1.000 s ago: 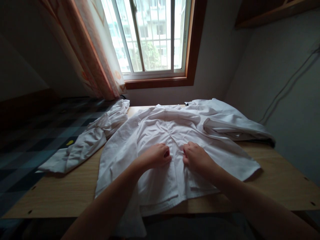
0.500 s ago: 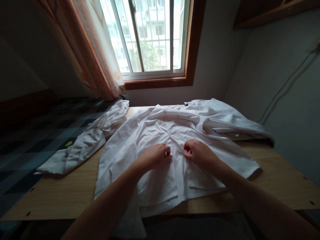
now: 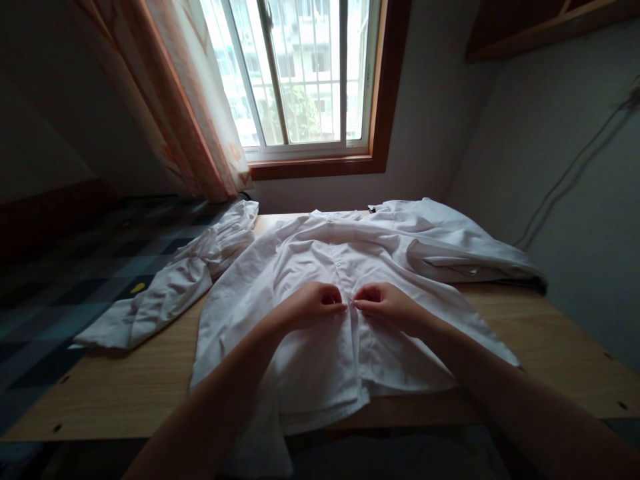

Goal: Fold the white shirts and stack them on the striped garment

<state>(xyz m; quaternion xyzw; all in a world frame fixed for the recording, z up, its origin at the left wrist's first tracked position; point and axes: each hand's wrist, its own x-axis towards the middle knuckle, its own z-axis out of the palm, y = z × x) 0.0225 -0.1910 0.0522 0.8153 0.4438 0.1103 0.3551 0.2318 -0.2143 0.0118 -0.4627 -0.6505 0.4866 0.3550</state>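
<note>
Side by side, the left hand (image 3: 319, 303) and right hand (image 3: 387, 305) each pinched the front of the shirt (image 3: 320, 370) on the counter (image 3: 555, 353).

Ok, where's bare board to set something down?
Right of the shirt, bare board shows; another patch lies left, between the rumpled white cloth and the board's near edge. Crowded: the shirt's front, where left hand and right hand pinch it.

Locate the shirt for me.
In the head view, the shirt lies centrally on the table below the window, left hand and right hand at its front.
</note>
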